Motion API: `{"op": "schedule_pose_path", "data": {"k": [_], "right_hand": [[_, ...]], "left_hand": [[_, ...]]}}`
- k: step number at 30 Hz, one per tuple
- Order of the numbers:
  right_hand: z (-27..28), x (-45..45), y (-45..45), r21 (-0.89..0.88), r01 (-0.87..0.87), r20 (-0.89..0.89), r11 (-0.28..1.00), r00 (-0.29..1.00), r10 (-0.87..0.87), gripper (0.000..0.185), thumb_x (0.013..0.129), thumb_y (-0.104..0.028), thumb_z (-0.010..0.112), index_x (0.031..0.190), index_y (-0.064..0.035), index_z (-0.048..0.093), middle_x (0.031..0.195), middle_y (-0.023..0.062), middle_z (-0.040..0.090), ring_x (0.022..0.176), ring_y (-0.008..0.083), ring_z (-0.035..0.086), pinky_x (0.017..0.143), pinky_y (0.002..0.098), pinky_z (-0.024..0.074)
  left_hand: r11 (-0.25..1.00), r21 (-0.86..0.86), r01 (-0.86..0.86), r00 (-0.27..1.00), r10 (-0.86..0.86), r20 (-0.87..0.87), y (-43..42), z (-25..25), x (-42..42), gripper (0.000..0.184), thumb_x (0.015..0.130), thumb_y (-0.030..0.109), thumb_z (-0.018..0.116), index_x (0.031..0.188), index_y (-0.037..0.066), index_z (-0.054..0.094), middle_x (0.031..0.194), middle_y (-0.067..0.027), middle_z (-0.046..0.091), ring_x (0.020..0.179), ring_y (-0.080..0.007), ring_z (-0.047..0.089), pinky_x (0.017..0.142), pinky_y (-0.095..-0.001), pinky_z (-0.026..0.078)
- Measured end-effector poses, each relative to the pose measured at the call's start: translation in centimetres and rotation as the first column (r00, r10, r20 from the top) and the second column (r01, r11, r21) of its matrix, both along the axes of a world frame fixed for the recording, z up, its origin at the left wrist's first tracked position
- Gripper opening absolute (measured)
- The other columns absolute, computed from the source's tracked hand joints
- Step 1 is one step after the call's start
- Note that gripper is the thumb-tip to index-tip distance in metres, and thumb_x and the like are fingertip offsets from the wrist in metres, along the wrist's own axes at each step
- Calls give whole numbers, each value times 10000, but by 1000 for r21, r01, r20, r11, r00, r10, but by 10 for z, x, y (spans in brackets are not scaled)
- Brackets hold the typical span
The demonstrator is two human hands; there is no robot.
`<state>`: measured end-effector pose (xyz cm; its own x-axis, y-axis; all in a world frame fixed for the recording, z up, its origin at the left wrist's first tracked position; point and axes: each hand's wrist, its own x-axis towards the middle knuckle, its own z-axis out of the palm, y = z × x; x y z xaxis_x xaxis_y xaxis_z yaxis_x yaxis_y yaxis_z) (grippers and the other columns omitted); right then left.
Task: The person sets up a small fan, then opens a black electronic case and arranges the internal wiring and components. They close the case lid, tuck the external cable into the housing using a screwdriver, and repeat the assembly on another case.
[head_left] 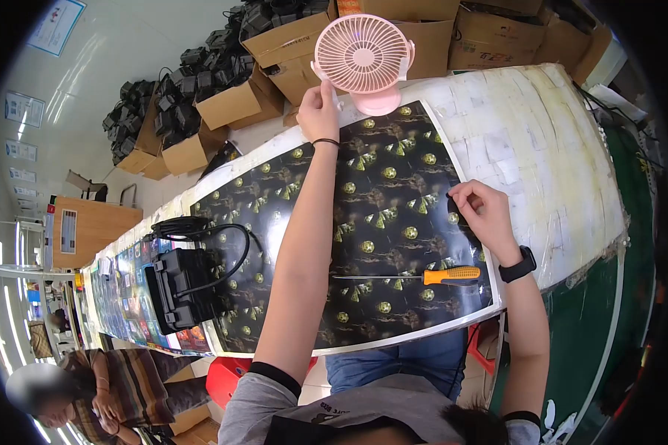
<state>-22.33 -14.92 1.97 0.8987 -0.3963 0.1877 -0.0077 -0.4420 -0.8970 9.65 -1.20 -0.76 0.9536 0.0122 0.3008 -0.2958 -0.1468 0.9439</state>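
Note:
A pink desk fan [364,58] stands at the far edge of the table, its round grille facing me. My left hand [320,115] reaches out to it, fingers closed at the lower left side of its frame. Closer in, my right hand [485,213] is pinched above the right edge of a dark patterned mat [274,311]. Whatever lies between those fingertips is too small to make out. On the mat below the right hand lies a screwdriver [451,276] with an orange and black handle, its shaft pointing left.
A black box-shaped device [179,289] with a coiled cable [179,228] sits on the left. Cardboard boxes [245,100] holding black devices stand beyond the table. Another person [107,393] is at lower left. A red stool [226,380] is by my legs.

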Motion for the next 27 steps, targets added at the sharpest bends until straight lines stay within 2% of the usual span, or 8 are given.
{"op": "schedule_pose_path", "data": {"k": [4,9,13,16,20,23,27], "right_hand": [[0,0,1,7,4,-13,1000,1000,-4,90,855,56,603,815,-19,575,901,47,720,671,79,617,556,201,449],[2,0,1,-12,2,-2,1000,1000,-2,81,866,40,607,819,-19,577,898,44,720,659,84,613,557,207,454],[7,-2,0,-2,-8,-67,1000,998,8,109,865,50,615,802,-29,574,929,66,723,752,82,626,606,205,458],[9,-2,0,1,-8,-59,1000,998,8,108,853,58,617,803,-30,578,927,69,723,758,86,629,602,205,457],[8,-2,-1,15,-6,-74,1000,997,7,109,847,62,617,802,-30,581,930,70,721,767,85,629,597,205,455],[8,-1,-2,15,-9,-83,1000,997,10,110,847,62,618,800,-30,580,934,72,720,768,84,628,597,204,456],[8,-2,-1,13,-9,-74,1000,997,10,109,846,61,618,799,-30,580,933,71,721,764,85,628,598,203,455]], "left_hand": [[980,195,-39,997,50,-54,3,5,-1,526,928,503,613,856,0,748,688,-63,700,611,-114,655,605,-267,486],[954,299,-25,992,60,-110,3,10,-1,626,919,614,528,822,46,775,683,-64,695,645,-140,652,654,-292,486],[932,362,-11,988,65,-140,2,12,5,737,901,708,436,816,63,783,688,-72,693,686,-166,647,708,-322,487],[899,433,56,981,31,-192,5,22,7,825,877,780,309,840,112,793,747,-103,723,811,-271,684,786,-380,503],[886,440,146,958,-15,-287,5,38,3,916,879,808,181,775,135,793,695,-51,703,747,-212,665,741,-332,488],[880,455,138,965,-15,-263,5,40,0,918,876,813,183,776,135,794,676,-46,694,738,-206,660,736,-327,486],[882,414,224,943,-89,-320,9,27,17,917,870,820,193,785,132,794,645,-38,671,727,-196,659,739,-322,482]]}}
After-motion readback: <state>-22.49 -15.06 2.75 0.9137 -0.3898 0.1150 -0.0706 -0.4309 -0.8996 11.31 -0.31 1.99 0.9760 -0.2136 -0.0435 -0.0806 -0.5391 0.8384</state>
